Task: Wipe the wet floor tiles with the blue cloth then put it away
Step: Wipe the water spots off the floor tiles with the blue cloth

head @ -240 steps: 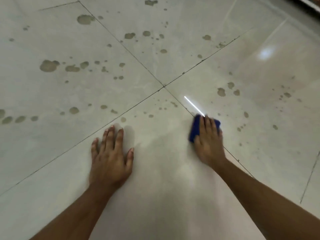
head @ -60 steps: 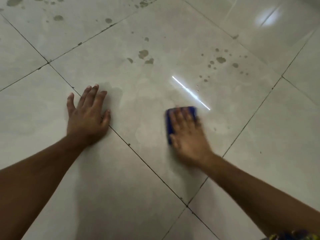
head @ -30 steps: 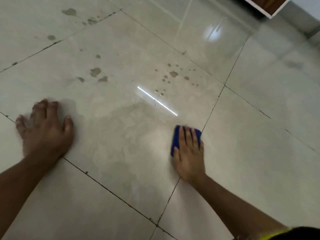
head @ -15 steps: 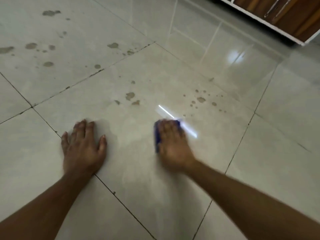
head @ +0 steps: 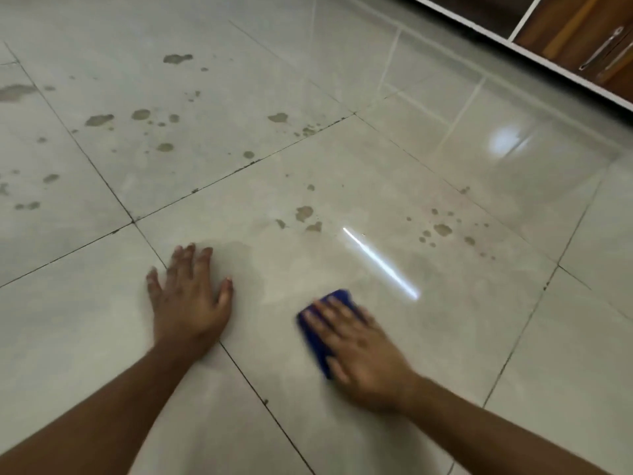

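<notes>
Two bare hands press flat on the pale floor tiles (head: 342, 173), both forearms reaching in from the lower edge of the view. The left hand (head: 190, 303) lies palm down with its fingers straight and spread apart, the thumb out to the right, its heel just over a dark grout line; it holds nothing. The right hand (head: 356, 344) lies palm down on the blue cloth (head: 320, 341), fingers straight, slightly apart and angled up to the left, blurred. The cloth sits flat on the tile beneath that palm, its blue showing past the fingertips and along the thumb side. Brownish wet spots (head: 305, 214) dot the tiles beyond the hands. A wooden cabinet (head: 582, 39) with metal handles stands at the upper right.
</notes>
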